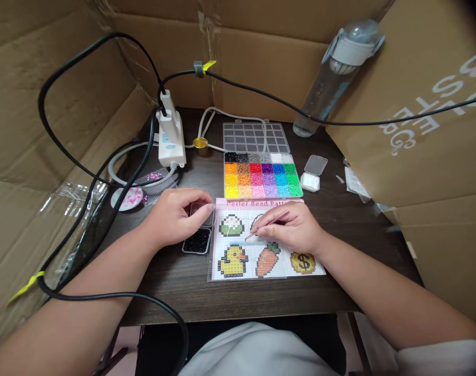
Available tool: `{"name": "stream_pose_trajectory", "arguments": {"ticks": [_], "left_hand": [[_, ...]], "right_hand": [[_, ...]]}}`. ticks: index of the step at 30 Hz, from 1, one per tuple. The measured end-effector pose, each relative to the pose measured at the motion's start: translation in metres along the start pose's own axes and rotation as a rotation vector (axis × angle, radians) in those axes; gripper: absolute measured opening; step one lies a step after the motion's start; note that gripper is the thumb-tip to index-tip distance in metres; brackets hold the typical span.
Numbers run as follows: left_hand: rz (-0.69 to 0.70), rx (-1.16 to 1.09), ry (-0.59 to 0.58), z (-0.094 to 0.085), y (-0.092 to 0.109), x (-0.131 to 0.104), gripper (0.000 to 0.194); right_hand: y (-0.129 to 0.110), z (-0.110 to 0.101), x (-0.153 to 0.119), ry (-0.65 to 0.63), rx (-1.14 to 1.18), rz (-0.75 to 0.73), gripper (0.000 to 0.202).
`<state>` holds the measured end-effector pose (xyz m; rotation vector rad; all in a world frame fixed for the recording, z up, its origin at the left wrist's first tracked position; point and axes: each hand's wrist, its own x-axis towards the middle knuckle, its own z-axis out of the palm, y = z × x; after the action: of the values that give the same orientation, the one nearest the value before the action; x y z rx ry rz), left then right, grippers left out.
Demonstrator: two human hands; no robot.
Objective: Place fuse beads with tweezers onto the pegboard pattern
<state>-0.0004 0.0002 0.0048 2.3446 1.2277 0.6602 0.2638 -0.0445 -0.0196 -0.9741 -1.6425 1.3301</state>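
My right hand [295, 227] is closed around slim pink tweezers [257, 231], their tips low over the pattern sheet [282, 269]. That sheet lies under a clear pegboard and shows pixel pictures, among them a rice ball, a yellow duck [234, 261], a carrot [268, 259] and a gold coin [302, 262]. Beneath my right hand another picture is mostly covered. My left hand [175, 216] has its thumb and curled fingers at the raised clear lid [202, 215] of a small box of black beads [197, 241], left of the sheet.
Behind the sheet lies an open bead case [261, 176] with many colours. A small box of white beads [310, 181] stands to its right. At left are a power strip [171, 141] and a dish of pink beads [127, 198]. Black cables [261, 93] cross above; a bottle [332, 78] stands behind.
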Motion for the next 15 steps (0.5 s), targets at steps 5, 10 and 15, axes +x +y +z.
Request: {"name": "stream_pose_trajectory", "arguments": {"ticks": [5, 10, 15], "left_hand": [[0.005, 0.002, 0.003, 0.0007, -0.0007, 0.0002, 0.021], [-0.001, 0.010, 0.006, 0.0012, -0.0003, 0.0001, 0.022], [-0.010, 0.004, 0.000, 0.0013, -0.0005, -0.0002, 0.022]], "right_hand": [[-0.0003, -0.0006, 0.0004, -0.009, -0.013, 0.003, 0.005], [0.0013, -0.0009, 0.0001, -0.012, -0.004, -0.013, 0.004], [0.0006, 0.0002, -0.0003, 0.008, -0.002, -0.007, 0.004]]}}
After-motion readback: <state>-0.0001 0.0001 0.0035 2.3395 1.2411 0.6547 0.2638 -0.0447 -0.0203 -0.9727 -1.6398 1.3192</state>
